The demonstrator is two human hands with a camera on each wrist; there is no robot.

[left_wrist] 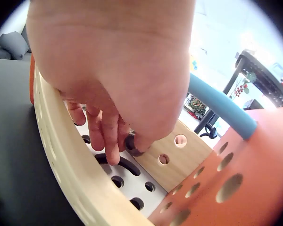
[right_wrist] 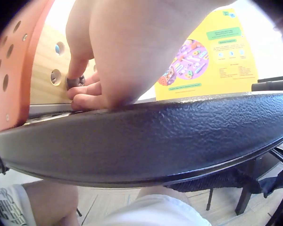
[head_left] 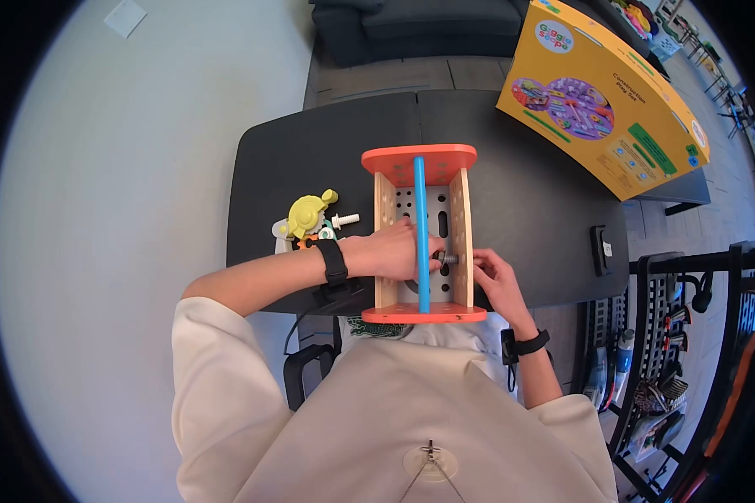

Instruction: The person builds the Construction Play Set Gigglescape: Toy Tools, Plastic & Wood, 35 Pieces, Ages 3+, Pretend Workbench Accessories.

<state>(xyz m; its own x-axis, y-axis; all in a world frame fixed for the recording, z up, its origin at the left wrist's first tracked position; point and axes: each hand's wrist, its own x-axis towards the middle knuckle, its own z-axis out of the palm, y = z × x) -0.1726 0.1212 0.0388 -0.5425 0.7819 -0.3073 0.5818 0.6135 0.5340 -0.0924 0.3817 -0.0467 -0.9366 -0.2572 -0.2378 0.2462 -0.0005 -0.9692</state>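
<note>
Crossed over by the blue bar [head_left: 420, 218] above the fingers of the left hand [head_left: 394, 253], and walled in by wooden panels [head_left: 461, 201] at either side, with red end panels [head_left: 453, 159] ahead and behind. Reachable from above beside the bar, ahead of that hand. Divided from the right hand [head_left: 500, 281] by the right panel, with a grey bolt [head_left: 451, 259] and grey nut [left_wrist: 132, 143] jutting inward. Passable rightward across the worktop [head_left: 554, 235] up to a small black object [head_left: 601, 250]; barred farther ahead by the yellow box [head_left: 608, 101]. Obstructed left of the left hand by a yellow toy [head_left: 306, 215] and white bolt [head_left: 346, 220].

Wht wall [head_left: 143, 210], dk sofa [head_left: 440, 23]

Bright light, fisheye curvature, dark corners
</note>
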